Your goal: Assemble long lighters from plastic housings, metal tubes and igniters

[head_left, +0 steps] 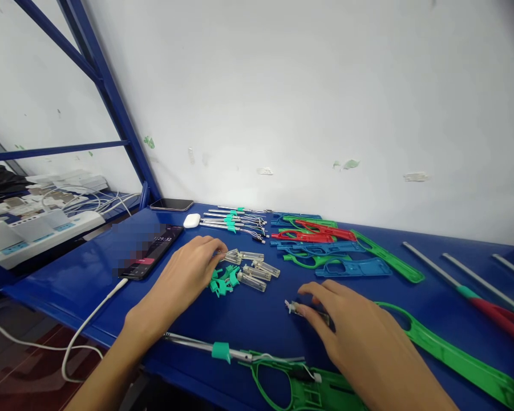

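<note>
My left hand [190,265] reaches into a group of clear plastic lighter tanks [257,274], its thumb and fingers closed at the end of one tank [231,256]. Just below those fingertips lies a small pile of teal plastic triggers [223,281]. My right hand [346,325] is curled round another clear tank with a white valve end [291,308]; much of that tank is hidden by the hand. In front of me lies a green lighter handle shell [308,394], with a metal tube [197,341] and its teal trigger [221,351] placed along it.
Red, green and blue handle shells [353,267] are piled near the wall, left of several metal rods [432,264]. Tube assemblies with wires [235,220] lie behind the tanks. A charging phone [165,245], white earbud case [192,220] and second phone [171,204] are left.
</note>
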A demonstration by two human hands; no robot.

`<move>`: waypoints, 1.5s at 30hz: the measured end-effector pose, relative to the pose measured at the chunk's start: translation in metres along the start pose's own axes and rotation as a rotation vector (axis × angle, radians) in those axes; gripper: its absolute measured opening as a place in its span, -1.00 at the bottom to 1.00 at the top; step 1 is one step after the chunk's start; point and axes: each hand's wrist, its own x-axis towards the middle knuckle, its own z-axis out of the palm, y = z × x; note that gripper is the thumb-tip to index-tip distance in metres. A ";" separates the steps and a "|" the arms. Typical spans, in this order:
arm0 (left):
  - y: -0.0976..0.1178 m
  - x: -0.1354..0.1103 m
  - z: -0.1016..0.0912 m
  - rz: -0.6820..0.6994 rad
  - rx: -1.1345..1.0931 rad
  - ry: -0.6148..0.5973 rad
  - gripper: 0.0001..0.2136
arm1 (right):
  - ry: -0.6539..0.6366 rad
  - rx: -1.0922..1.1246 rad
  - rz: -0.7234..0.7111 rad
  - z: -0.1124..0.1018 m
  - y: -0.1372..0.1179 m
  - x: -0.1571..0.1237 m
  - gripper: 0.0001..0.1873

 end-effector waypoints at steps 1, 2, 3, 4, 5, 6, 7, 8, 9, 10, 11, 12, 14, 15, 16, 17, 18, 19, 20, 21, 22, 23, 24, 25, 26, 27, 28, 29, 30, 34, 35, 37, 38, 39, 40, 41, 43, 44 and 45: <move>0.001 0.000 -0.001 0.009 -0.014 0.018 -0.81 | -0.004 -0.001 0.001 0.000 0.000 0.000 -0.80; 0.002 0.001 -0.002 0.019 -0.029 0.038 -0.80 | -0.007 -0.002 0.003 0.000 0.000 0.000 -0.81; 0.004 0.001 -0.004 0.028 -0.045 0.061 -0.80 | -0.011 -0.001 0.008 0.000 0.000 0.000 -0.81; 0.006 0.001 -0.006 0.038 -0.062 0.086 -0.79 | -0.014 0.002 0.013 0.000 0.000 0.000 -0.82; 0.008 0.001 -0.008 0.048 -0.082 0.111 -0.79 | -0.014 0.006 0.019 0.000 0.000 0.000 -0.83; 0.011 0.000 -0.011 0.060 -0.104 0.136 -0.80 | -0.007 0.011 0.025 -0.001 -0.001 0.000 -0.84; 0.015 0.000 -0.014 0.072 -0.131 0.158 -0.80 | 0.004 0.017 0.031 -0.001 -0.001 0.001 -0.83; 0.020 -0.001 -0.017 0.085 -0.161 0.179 -0.82 | 0.024 0.024 0.037 -0.002 -0.002 0.001 -0.80; 0.024 -0.003 -0.021 0.097 -0.194 0.197 -0.84 | 0.046 0.036 0.042 -0.003 -0.003 0.002 -0.77; 0.030 -0.004 -0.024 0.107 -0.229 0.211 -0.86 | 0.069 0.057 0.045 -0.005 -0.004 0.003 -0.73; 0.035 -0.006 -0.027 0.116 -0.263 0.219 -0.89 | 0.093 0.088 0.047 -0.007 -0.005 0.004 -0.69; 0.041 -0.008 -0.030 0.124 -0.292 0.224 -0.91 | 0.116 0.125 0.042 -0.010 -0.007 0.005 -0.65; 0.052 -0.012 -0.035 0.131 -0.368 0.215 -0.93 | 0.140 0.210 0.010 -0.015 -0.010 0.007 -0.58; 0.057 -0.014 -0.036 0.133 -0.425 0.203 -0.93 | 0.140 0.254 -0.015 -0.017 -0.012 0.008 -0.56; 0.062 -0.016 -0.037 0.132 -0.492 0.188 -0.92 | 0.137 0.297 -0.043 -0.019 -0.014 0.009 -0.55; 0.067 -0.017 -0.038 0.128 -0.565 0.171 -0.91 | 0.129 0.335 -0.073 -0.021 -0.016 0.009 -0.56; 0.072 -0.019 -0.038 0.124 -0.637 0.155 -0.90 | 0.117 0.367 -0.101 -0.022 -0.017 0.010 -0.60; 0.077 -0.021 -0.038 0.122 -0.698 0.142 -0.89 | 0.105 0.391 -0.128 -0.023 -0.019 0.010 -0.65; 0.081 -0.022 -0.038 0.121 -0.740 0.132 -0.89 | 0.098 0.406 -0.153 -0.024 -0.020 0.010 -0.72; 0.085 -0.023 -0.037 0.118 -0.770 0.123 -0.89 | 0.096 0.411 -0.174 -0.025 -0.020 0.010 -0.78; 0.088 -0.023 -0.037 0.116 -0.792 0.116 -0.90 | 0.106 0.408 -0.195 -0.025 -0.021 0.010 -0.80; 0.089 -0.024 -0.036 0.106 -0.808 0.106 -0.90 | 0.124 0.400 -0.212 -0.026 -0.021 0.010 -0.78; 0.089 -0.024 -0.036 0.091 -0.817 0.098 -0.91 | 0.153 0.388 -0.220 -0.027 -0.021 0.011 -0.75; 0.087 -0.023 -0.035 0.068 -0.811 0.091 -0.91 | 0.180 0.373 -0.217 -0.028 -0.021 0.011 -0.73; 0.083 -0.022 -0.035 0.047 -0.780 0.095 -0.90 | 0.201 0.355 -0.205 -0.029 -0.021 0.012 -0.71; 0.076 -0.021 -0.034 0.033 -0.704 0.100 -0.86 | 0.213 0.339 -0.190 -0.030 -0.021 0.012 -0.70; 0.068 -0.020 -0.033 0.027 -0.602 0.099 -0.82 | 0.218 0.323 -0.174 -0.031 -0.020 0.013 -0.69; 0.060 -0.018 -0.033 0.034 -0.464 0.104 -0.80 | 0.217 0.307 -0.159 -0.031 -0.020 0.013 -0.67; 0.051 -0.017 -0.032 0.055 -0.307 0.067 -0.77 | 0.217 0.295 -0.150 -0.032 -0.020 0.014 -0.66; 0.031 -0.015 -0.029 0.075 -0.163 -0.060 -0.79 | 0.208 0.272 -0.139 -0.032 -0.019 0.014 -0.65; 0.030 -0.016 -0.028 0.074 -0.148 -0.084 -0.80 | 0.207 0.268 -0.140 -0.031 -0.019 0.013 -0.65; 0.029 -0.017 -0.024 0.079 -0.123 -0.125 -0.85 | 0.212 0.255 -0.143 -0.031 -0.019 0.013 -0.64; 0.028 -0.018 -0.022 0.084 -0.113 -0.145 -0.87 | 0.213 0.250 -0.145 -0.031 -0.019 0.013 -0.64; 0.027 -0.019 -0.020 0.092 -0.106 -0.165 -0.90 | 0.211 0.245 -0.146 -0.031 -0.019 0.013 -0.64; 0.025 -0.020 -0.017 0.099 -0.100 -0.186 -0.93 | 0.212 0.240 -0.148 -0.031 -0.019 0.013 -0.64; 0.023 -0.020 -0.015 0.103 -0.095 -0.205 -0.94 | 0.211 0.235 -0.151 -0.031 -0.019 0.012 -0.64; 0.019 -0.022 -0.012 0.106 -0.083 -0.232 -0.87 | 0.218 0.226 -0.158 -0.031 -0.019 0.012 -0.63; 0.018 -0.023 -0.011 0.104 -0.076 -0.238 -0.81 | 0.223 0.222 -0.161 -0.031 -0.019 0.012 -0.63; 0.018 -0.023 -0.011 0.103 -0.069 -0.243 -0.76 | 0.226 0.218 -0.165 -0.032 -0.019 0.012 -0.62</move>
